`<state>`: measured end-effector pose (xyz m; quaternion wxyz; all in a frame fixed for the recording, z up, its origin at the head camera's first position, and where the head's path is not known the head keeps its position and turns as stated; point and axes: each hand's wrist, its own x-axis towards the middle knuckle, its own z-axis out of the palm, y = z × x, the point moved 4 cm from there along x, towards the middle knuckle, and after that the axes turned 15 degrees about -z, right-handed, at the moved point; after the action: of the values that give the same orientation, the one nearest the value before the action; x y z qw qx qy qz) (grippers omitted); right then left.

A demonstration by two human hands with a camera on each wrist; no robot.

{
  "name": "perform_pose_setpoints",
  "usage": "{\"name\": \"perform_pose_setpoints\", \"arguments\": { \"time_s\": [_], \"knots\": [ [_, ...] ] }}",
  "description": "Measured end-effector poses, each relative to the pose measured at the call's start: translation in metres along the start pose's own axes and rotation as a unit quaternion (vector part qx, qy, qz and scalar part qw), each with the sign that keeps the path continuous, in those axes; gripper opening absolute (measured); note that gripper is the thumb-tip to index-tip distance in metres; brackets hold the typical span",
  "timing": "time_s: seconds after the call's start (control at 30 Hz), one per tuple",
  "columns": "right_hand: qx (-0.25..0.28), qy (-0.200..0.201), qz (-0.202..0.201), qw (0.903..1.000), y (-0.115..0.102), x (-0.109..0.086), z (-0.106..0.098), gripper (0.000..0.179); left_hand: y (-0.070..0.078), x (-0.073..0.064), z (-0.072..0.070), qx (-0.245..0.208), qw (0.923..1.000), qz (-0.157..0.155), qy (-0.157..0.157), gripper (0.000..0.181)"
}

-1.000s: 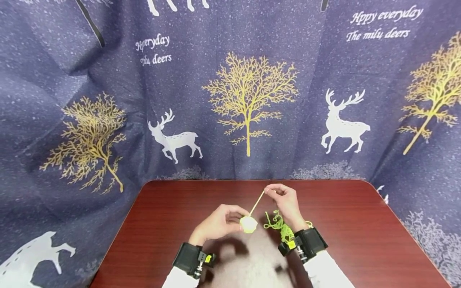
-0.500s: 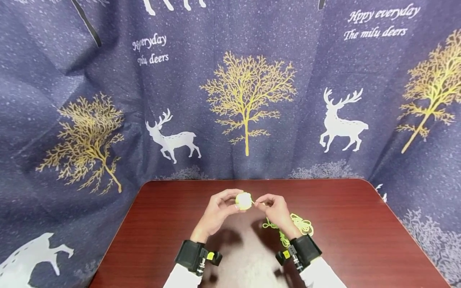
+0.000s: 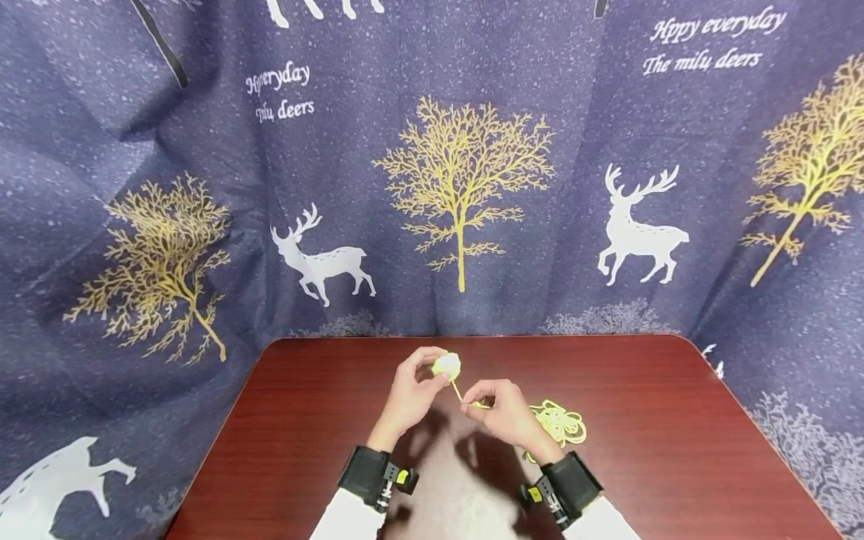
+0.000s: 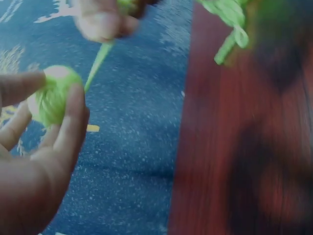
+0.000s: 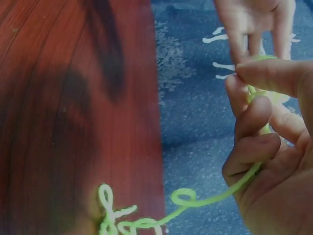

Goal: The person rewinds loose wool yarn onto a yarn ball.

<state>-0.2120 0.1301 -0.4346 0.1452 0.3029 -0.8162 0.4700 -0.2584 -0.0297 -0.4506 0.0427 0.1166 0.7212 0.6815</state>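
A small yellow-green ball of yarn [image 3: 446, 366] is held up over the far middle of the table by my left hand [image 3: 413, 390]. In the left wrist view its wound strands [image 4: 53, 100] show between thumb and fingers. My right hand [image 3: 502, 411], lower and to the right, pinches the yarn strand [image 4: 99, 61] that runs taut from the ball. From the right palm the strand trails down to a loose, looped heap of the same yarn [image 3: 559, 424] on the table, partly hidden by the right wrist. Loops of that heap [image 5: 128, 225] show in the right wrist view.
The red-brown wooden table [image 3: 304, 435] reaches back to a blue curtain [image 3: 418, 225] printed with deer and trees. A black wrist strap with a camera [image 3: 367, 474] sits on the left wrist, and another strap [image 3: 572, 484] on the right.
The ball has moved away from me and slightly left with my left hand. My right hand has swung from beyond the ball, down and around to its near right side, the strand with it.
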Motion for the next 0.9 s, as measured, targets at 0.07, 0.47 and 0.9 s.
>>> {"name": "perform_pose_setpoints", "arguments": {
  "time_s": [0.07, 0.47, 0.9],
  "knots": [
    [0.006, -0.003, -0.003, 1.0000, -0.002, 0.000, -0.002, 0.009, -0.003, 0.000, 0.000, 0.072, 0.9969, 0.000, 0.031, 0.033],
    [0.103, 0.039, 0.059, 0.9922, 0.008, 0.005, -0.023, 0.009, -0.015, -0.009, 0.001, 0.311, 0.9475, -0.001, 0.074, 0.035],
    [0.182, 0.162, 0.097, 0.9650, 0.041, 0.009, -0.041, 0.027, -0.019, -0.024, 0.010, 0.283, 0.9439, -0.024, -0.168, 0.025]
  ]
}}
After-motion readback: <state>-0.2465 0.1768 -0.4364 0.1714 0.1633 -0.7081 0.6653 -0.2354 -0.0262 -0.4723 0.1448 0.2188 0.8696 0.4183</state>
